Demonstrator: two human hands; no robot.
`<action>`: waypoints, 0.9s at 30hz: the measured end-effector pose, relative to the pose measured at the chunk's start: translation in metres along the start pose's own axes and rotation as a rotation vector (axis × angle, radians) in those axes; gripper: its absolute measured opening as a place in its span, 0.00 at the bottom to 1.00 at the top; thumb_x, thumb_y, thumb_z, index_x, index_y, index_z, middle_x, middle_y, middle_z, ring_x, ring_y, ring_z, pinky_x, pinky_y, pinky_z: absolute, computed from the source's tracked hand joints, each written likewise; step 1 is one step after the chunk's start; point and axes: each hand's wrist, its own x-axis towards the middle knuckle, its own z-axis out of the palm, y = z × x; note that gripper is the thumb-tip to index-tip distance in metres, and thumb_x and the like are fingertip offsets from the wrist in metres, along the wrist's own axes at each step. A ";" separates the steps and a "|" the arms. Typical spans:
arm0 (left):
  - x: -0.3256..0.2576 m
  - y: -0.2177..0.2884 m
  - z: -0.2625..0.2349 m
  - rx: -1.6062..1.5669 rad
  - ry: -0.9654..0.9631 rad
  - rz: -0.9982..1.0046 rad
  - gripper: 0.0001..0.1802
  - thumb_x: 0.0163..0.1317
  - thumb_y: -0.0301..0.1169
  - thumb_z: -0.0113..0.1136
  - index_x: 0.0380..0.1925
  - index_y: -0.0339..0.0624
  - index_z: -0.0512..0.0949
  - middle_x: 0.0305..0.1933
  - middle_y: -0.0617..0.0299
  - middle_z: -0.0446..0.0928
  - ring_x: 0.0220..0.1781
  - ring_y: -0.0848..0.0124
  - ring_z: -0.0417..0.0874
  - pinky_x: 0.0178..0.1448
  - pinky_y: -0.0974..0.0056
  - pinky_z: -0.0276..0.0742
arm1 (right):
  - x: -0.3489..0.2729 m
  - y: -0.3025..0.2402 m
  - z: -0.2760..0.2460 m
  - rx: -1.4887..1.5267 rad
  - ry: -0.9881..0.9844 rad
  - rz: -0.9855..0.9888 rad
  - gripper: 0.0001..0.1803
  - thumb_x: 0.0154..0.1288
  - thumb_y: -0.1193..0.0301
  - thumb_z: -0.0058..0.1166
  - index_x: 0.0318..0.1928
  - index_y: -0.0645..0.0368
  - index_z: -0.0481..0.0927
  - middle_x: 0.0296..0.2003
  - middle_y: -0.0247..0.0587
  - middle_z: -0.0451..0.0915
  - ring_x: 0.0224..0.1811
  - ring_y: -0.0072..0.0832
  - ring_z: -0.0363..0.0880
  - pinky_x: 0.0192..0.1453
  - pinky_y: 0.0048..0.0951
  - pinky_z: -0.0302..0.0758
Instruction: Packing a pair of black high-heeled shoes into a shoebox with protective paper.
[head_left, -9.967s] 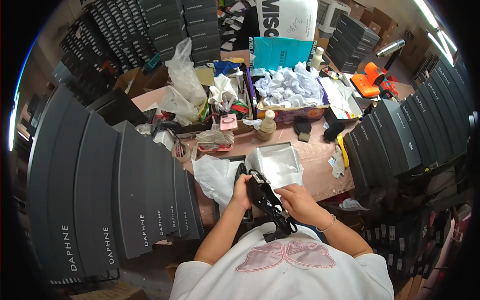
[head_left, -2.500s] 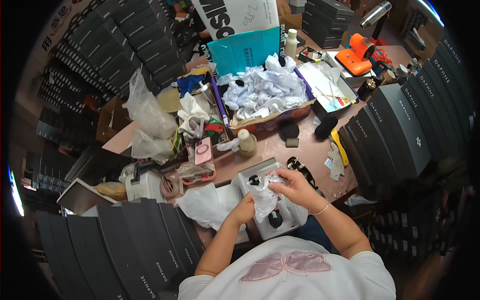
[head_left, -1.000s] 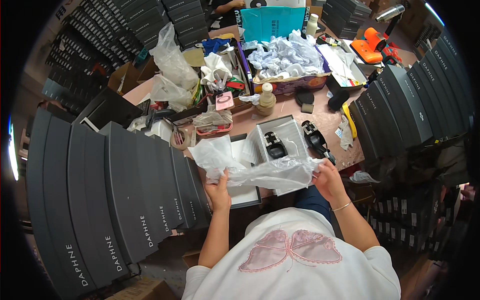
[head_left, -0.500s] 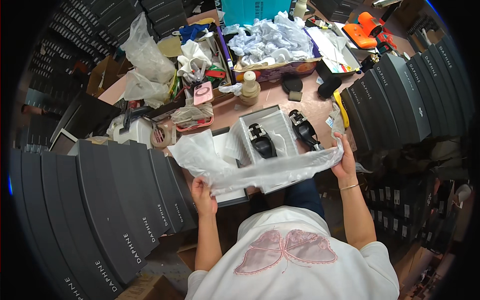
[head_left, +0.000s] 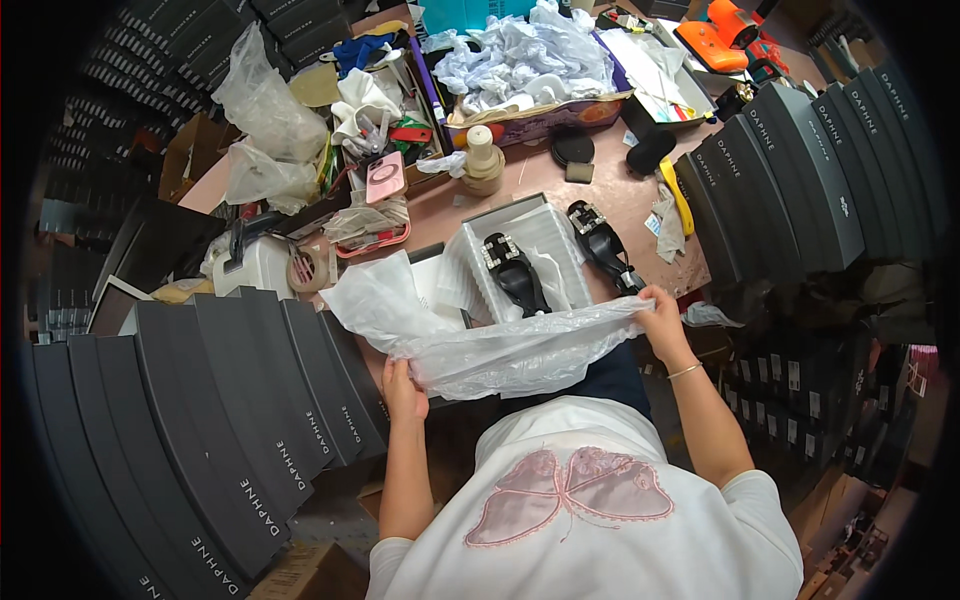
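Observation:
A white, thin crinkled wrapping sheet stretches between my two hands in front of the table edge. My left hand pinches its left part. At the other end, my right hand has its fingers closed on the sheet's corner. Behind it lies an open shoe box with white paper inside; the sheet hides its near side. One black shoe with a jewelled buckle rests in the box. Its matching black shoe lies just right of the box, near my right hand.
Grey shoe boxes stand in rows at left and right. Farther back are a carton of crumpled paper, a cream bottle, a pink phone and a tape roll. A yellow-handled tool lies at right.
My right hand has moved left and lower, nearer my left hand. The sheet between them hangs slacker and wider. The shoes stay where they were on the table.

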 end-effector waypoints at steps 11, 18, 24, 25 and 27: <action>0.004 0.020 -0.004 0.763 -0.159 -0.019 0.15 0.59 0.20 0.60 0.47 0.40 0.75 0.38 0.66 0.77 0.38 0.81 0.76 0.37 0.74 0.72 | 0.034 -0.016 -0.020 0.268 -0.275 0.260 0.08 0.56 0.79 0.55 0.37 0.59 0.76 0.28 0.30 0.75 0.27 0.18 0.73 0.29 0.20 0.69; -0.004 0.044 0.033 0.086 -0.375 -0.159 0.12 0.58 0.22 0.61 0.43 0.37 0.74 0.38 0.60 0.78 0.39 0.74 0.79 0.41 0.69 0.77 | 0.038 -0.022 -0.020 0.542 -0.158 0.163 0.08 0.61 0.80 0.52 0.40 0.57 0.73 0.32 0.29 0.75 0.34 0.18 0.74 0.38 0.20 0.72; 0.023 0.042 0.008 0.028 -0.486 -0.230 0.13 0.63 0.33 0.47 0.35 0.34 0.77 0.34 0.58 0.79 0.37 0.70 0.79 0.42 0.67 0.76 | 0.047 -0.009 -0.038 0.697 -0.329 0.219 0.05 0.56 0.81 0.54 0.27 0.58 0.76 0.39 0.37 0.76 0.38 0.26 0.75 0.43 0.25 0.73; 0.022 0.046 0.013 0.009 -0.500 -0.239 0.14 0.63 0.33 0.46 0.35 0.33 0.77 0.33 0.58 0.79 0.37 0.69 0.79 0.43 0.66 0.76 | 0.048 -0.008 -0.042 0.661 -0.354 0.242 0.04 0.55 0.81 0.55 0.27 0.58 0.76 0.40 0.37 0.76 0.38 0.26 0.75 0.44 0.24 0.73; 0.018 0.057 0.031 -0.032 -0.524 -0.258 0.17 0.62 0.33 0.43 0.33 0.32 0.77 0.33 0.57 0.79 0.36 0.68 0.79 0.45 0.64 0.75 | 0.051 -0.011 -0.052 0.619 -0.443 0.299 0.05 0.52 0.83 0.55 0.26 0.60 0.79 0.42 0.39 0.77 0.41 0.27 0.76 0.46 0.25 0.72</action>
